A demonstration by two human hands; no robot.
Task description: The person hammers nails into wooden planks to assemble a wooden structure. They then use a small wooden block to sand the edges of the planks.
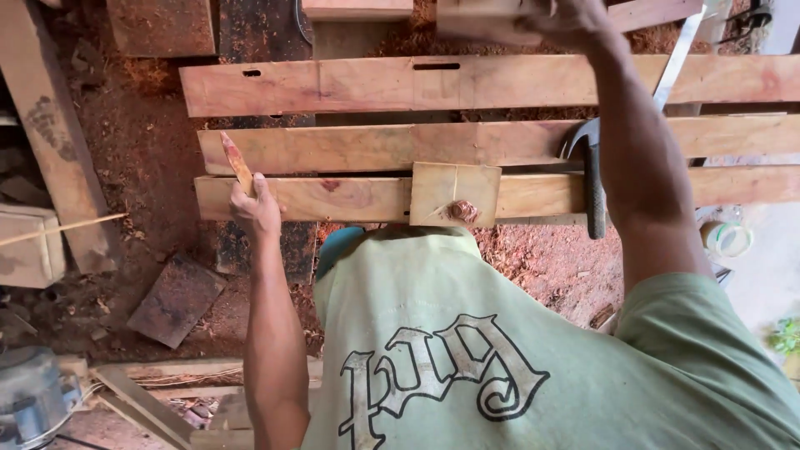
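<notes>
The left hand (257,208) is pressing on the end of the nearest of 3 planks (333,198), its fingers closed around a thin wood sliver (237,163). The right hand (565,18) is reaching far ahead, gripping a pale wood block (479,18). A claw hammer (591,171) is lying across the planks. Keeping the left hand's weight on the plank should be steadying the stack while the right arm is stretching.
</notes>
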